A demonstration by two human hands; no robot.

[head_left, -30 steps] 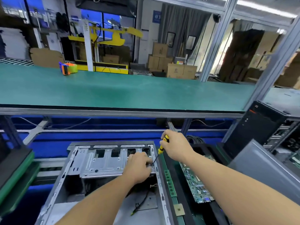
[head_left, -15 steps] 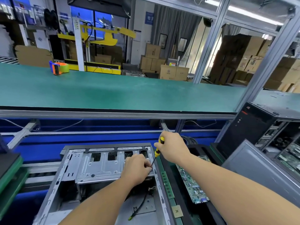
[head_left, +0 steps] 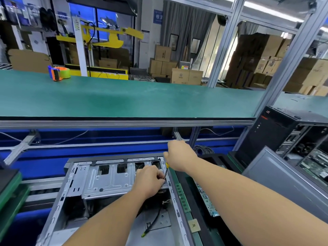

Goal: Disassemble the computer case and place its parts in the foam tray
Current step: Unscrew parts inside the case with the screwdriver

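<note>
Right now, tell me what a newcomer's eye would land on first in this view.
First, the two bare arms meeting low in the middle: the right hand grips a yellow-handled screwdriver, tip down beside the left hand, whose fingers curl at the right end of the open computer case. Above them a long green bench top spans the view, with an orange and blue tape dispenser at its far left.
</note>
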